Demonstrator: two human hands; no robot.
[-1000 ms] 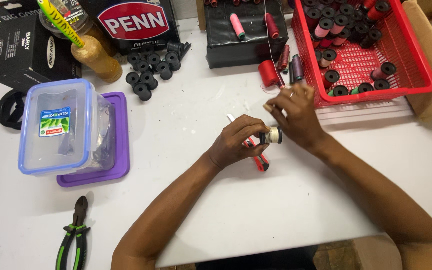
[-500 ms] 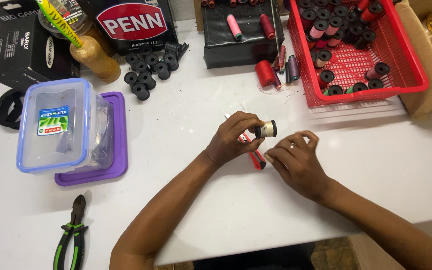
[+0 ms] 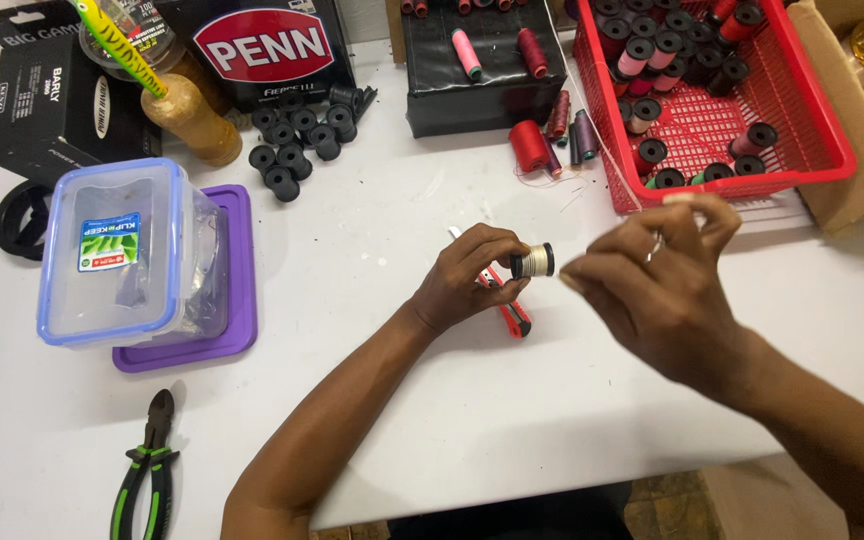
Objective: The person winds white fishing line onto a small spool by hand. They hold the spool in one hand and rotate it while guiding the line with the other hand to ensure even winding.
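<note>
My left hand [image 3: 472, 275] holds a small black spool wound with pale thread [image 3: 533, 261] by its end, above the white table [image 3: 382, 420]. A red-handled tool [image 3: 510, 310] lies on the table just under that hand. My right hand [image 3: 657, 280] is raised to the right of the spool with its fingertips pinched together; whether a thread runs between them is too fine to see. Behind my right hand stands a red plastic basket [image 3: 812, 160] with several black spools in it.
A clear plastic box with a blue rim [image 3: 117, 250] sits on a purple lid [image 3: 222, 330] at the left. Green-handled pliers [image 3: 147, 470] lie at the near left. Loose black spools [image 3: 297, 140], red thread reels [image 3: 530, 145], black cartons [image 3: 477, 70] and a brown bottle [image 3: 190, 118] line the back.
My right hand went from near the basket down to the table beside the spool, then rose again to the right of it. My left hand kept the spool in nearly the same spot.
</note>
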